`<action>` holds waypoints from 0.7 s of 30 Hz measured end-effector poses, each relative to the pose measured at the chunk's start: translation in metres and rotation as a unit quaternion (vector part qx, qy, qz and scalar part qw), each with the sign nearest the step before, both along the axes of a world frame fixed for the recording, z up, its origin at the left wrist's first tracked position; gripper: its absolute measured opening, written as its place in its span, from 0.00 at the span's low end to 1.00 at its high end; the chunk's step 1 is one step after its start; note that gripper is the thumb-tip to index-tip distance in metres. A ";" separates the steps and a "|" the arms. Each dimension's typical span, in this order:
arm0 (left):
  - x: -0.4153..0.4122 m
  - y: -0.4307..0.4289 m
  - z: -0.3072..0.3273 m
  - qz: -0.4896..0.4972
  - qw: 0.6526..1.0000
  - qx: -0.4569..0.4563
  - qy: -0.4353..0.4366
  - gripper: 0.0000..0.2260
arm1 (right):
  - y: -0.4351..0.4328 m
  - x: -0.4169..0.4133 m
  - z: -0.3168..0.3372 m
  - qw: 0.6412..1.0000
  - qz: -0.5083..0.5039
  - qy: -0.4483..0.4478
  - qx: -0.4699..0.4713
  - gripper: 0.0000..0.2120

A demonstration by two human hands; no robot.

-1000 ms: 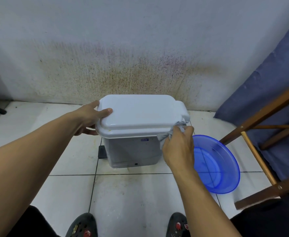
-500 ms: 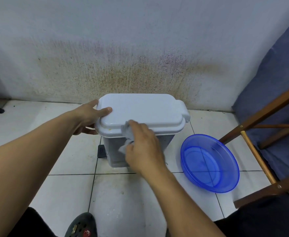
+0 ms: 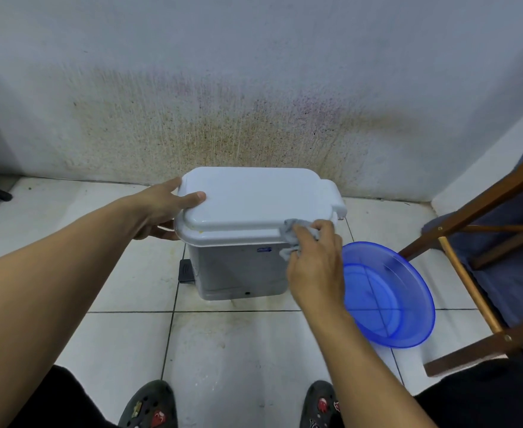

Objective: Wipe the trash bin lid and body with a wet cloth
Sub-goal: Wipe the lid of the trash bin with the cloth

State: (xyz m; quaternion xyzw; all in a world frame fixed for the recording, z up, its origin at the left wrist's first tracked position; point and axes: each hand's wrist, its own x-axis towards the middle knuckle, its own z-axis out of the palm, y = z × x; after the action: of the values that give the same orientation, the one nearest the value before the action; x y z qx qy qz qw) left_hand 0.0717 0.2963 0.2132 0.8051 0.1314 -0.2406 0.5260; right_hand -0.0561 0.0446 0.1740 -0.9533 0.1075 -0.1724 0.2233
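A white pedal trash bin (image 3: 238,270) stands on the tiled floor against the stained wall, its lid (image 3: 254,196) closed. My left hand (image 3: 161,208) grips the lid's left end, thumb on top and fingers under the rim. My right hand (image 3: 316,267) presses a crumpled grey cloth (image 3: 291,236) against the front rim of the lid, near its right corner. Most of the cloth is hidden under my fingers.
A blue plastic basin (image 3: 390,298) sits on the floor just right of the bin. A wooden folding chair frame (image 3: 470,273) with dark blue fabric stands further right. The bin's black pedal (image 3: 186,270) sticks out at its left. My shoes (image 3: 149,406) are at the bottom edge.
My right hand slid the cloth along the lid's front rim, from the right corner to the left of centre, then back to the right. My left hand kept its hold.
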 end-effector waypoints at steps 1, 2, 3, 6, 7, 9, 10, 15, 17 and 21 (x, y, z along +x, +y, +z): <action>0.000 0.000 -0.001 -0.003 1.000 0.001 -0.001 0.37 | 0.011 0.001 -0.001 1.000 0.010 0.005 0.023 0.18; 0.000 0.000 -0.001 -0.003 1.000 0.000 -0.001 0.36 | 0.022 0.002 0.000 0.999 0.029 0.003 0.043 0.17; 0.001 0.000 -0.002 -0.003 1.000 -0.002 -0.002 0.35 | 0.032 0.004 0.000 0.997 0.057 -0.003 0.054 0.16; 0.002 0.001 -0.005 -0.006 1.000 -0.011 -0.002 0.35 | 0.065 0.007 0.005 0.991 0.130 0.009 0.018 0.16; 0.002 0.002 -0.005 -0.008 1.000 -0.014 0.000 0.34 | 0.077 0.008 0.007 0.989 0.148 0.012 -0.009 0.16; 0.002 0.002 -0.005 -0.013 1.000 -0.022 0.004 0.33 | 0.100 0.008 0.011 0.982 0.181 0.014 -0.056 0.18; 0.001 0.003 -0.004 -0.015 1.000 -0.026 0.005 0.31 | 0.109 0.009 0.011 0.979 0.192 0.012 -0.071 0.19; 0.001 0.008 -0.003 -0.036 0.998 -0.045 0.007 0.20 | 0.102 0.014 0.011 0.973 0.204 0.002 -0.106 0.18; 0.002 0.009 -0.005 -0.031 0.998 -0.049 0.007 0.20 | 0.083 0.016 0.010 0.976 0.193 0.005 -0.100 0.15; 0.006 0.011 -0.007 -0.034 0.998 -0.054 0.012 0.21 | 0.026 0.018 0.002 0.989 0.127 -0.014 -0.069 0.14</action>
State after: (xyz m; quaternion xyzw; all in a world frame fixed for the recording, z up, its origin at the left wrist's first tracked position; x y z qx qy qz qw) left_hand 0.0773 0.3068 0.2060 0.7761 0.0975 -0.2749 0.5591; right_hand -0.0378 0.0705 0.1757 -0.9697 -0.0301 -0.1633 0.1790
